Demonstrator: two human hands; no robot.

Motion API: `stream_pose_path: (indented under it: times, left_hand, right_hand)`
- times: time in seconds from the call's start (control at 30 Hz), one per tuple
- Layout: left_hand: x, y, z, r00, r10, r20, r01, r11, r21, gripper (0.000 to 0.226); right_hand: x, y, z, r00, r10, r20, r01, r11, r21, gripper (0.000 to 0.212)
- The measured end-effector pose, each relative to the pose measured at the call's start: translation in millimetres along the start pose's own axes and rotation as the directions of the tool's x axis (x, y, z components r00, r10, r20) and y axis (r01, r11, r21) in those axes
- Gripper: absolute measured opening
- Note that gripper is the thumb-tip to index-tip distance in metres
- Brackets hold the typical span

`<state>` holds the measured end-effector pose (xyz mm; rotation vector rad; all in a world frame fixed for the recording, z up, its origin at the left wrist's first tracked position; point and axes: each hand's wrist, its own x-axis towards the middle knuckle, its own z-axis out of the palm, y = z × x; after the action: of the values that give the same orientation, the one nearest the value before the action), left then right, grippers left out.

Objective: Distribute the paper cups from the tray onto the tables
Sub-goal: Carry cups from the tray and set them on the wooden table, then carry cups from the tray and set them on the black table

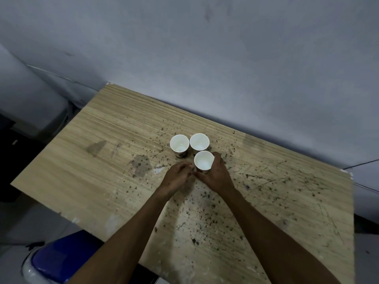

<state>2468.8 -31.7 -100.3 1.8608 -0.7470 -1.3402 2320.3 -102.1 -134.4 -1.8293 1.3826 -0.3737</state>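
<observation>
Three white, round paper cups are standing upright on the scuffed, wood-grain worktop [102,160], clustered near its middle. The far-left cup [179,145] and the far-right cup [199,143] are sitting free, close together. The right hand [215,175] is wrapping around the nearest cup [203,161], just beside those two. The left hand [177,177] is curling loosely at that cup's base, fingers narrow, seemingly gripping nothing. No tray is showing, so how many cups and tables are remaining cannot be judged.
</observation>
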Motion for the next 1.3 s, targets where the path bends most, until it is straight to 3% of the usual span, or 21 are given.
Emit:
stream_pose_path:
  times: [0.13,0.3,0.43,0.63,0.7,0.83,0.93,1.07,1.3]
  left_hand:
    - [-21,7,-4,0.990,0.127,-0.053,-0.110,0.962,0.250,0.020]
    - [-59,19,-3,0.958,0.286,0.018,-0.267,0.865,0.425,0.030]
    - [-99,25,1,0.919,0.390,0.063,-0.352,0.736,0.578,0.039]
    - [-171,22,15,0.821,0.547,0.163,-0.496,0.543,0.678,0.045]
    - [-197,23,23,0.784,0.586,0.204,-0.531,0.463,0.709,0.046]
    - [-244,20,50,0.711,0.661,0.240,-0.533,0.283,0.798,0.065]
    - [-285,17,83,0.660,0.686,0.305,-0.563,0.182,0.806,0.062]
    - [-332,21,133,0.630,0.671,0.392,-0.625,0.139,0.768,0.063]
    - [-403,29,245,0.506,0.642,0.576,-0.768,0.032,0.639,0.062]
  right_hand:
    - [-17,-5,-18,1.000,0.007,0.005,-0.007,0.999,-0.053,0.093]
    - [-50,-14,-46,1.000,0.005,0.021,-0.002,0.991,-0.136,0.081]
    - [-91,-22,-68,1.000,-0.031,0.004,0.031,0.974,-0.223,0.079]
    - [-178,-21,-100,0.972,-0.215,-0.098,0.153,0.888,-0.433,0.072]
    - [-211,-19,-113,0.961,-0.240,-0.140,0.146,0.863,-0.484,0.080]
    - [-282,-11,-145,0.949,-0.235,-0.211,0.092,0.845,-0.526,0.073]
    - [-344,3,-169,0.939,-0.197,-0.282,0.023,0.854,-0.520,0.074]
    - [-417,30,-203,0.926,-0.114,-0.359,-0.083,0.868,-0.490,0.074]
    - [-540,99,-264,0.846,0.033,-0.531,-0.285,0.872,-0.399,0.079]
